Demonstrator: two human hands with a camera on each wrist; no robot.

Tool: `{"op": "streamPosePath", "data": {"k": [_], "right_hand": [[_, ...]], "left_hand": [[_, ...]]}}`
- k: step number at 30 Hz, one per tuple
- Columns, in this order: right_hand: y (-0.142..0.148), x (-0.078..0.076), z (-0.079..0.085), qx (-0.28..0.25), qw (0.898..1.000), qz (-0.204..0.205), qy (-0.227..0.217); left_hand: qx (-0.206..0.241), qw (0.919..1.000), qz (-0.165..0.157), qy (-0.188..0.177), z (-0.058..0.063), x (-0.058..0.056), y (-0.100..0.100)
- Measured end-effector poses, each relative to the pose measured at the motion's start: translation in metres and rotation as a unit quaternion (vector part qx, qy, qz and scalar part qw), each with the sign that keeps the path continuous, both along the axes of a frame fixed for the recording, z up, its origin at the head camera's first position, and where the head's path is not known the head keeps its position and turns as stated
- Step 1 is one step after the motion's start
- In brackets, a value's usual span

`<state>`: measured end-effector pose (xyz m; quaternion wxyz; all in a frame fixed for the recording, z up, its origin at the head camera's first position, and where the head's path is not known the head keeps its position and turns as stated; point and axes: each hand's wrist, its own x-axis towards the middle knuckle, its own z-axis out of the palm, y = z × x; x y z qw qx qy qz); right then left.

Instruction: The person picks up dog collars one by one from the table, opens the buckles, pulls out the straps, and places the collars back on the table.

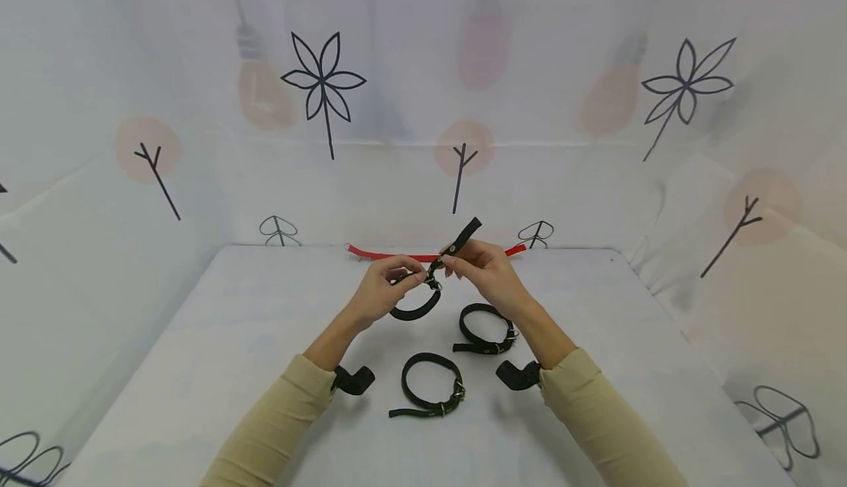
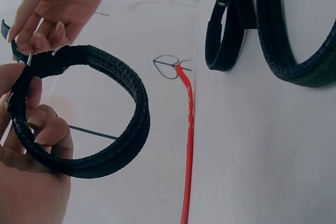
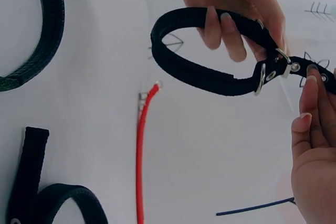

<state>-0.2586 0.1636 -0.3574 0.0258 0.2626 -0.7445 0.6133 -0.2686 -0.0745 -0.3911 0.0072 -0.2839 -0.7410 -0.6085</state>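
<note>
- Head view: held collar, black, up off the worktop, between the 2 hands, bent into a loop.
- Left hand: fingers clamped on the held collar's loop, close to the buckle.
- Right hand: thumb and fingers pinched together on the strap tail, tip poking up past the grip.
- Right wrist view: strap tail runs out beyond the buckle, metal eyelets along it.
- 2 more black collars lie on the worktop, looped, apart from each other: near collar closest to the person, second collar farther back and to the right, by the right forearm.
- Red strap lies across the back of the worktop, beyond the hands, partly hidden by them.
- Beige sleeves on 2 arms, black device at each wrist.
- White backdrop behind, printed with line flowers and bulbs.
</note>
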Motion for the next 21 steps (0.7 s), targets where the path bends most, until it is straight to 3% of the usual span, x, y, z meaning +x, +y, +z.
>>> {"op": "streamPosePath", "data": {"k": [3, 9, 13, 21], "right_hand": [[-0.002, 0.001, 0.002, -0.004, 1.000, -0.008, -0.001], [-0.009, 0.001, 0.000, 0.007, 1.000, -0.022, 0.000], [-0.012, 0.000, -0.002, 0.017, 1.000, -0.025, 0.008], [-0.011, 0.001, -0.001, 0.023, 0.999, -0.027, 0.011]], "left_hand": [[0.001, 0.9997, 0.019, 0.013, -0.001, 0.001, 0.003], [-0.073, 0.9921, 0.031, 0.098, -0.003, 0.002, 0.009], [-0.092, 0.9870, 0.016, 0.131, -0.006, 0.004, 0.010], [-0.101, 0.9818, -0.023, 0.159, -0.010, 0.005, 0.009]]}}
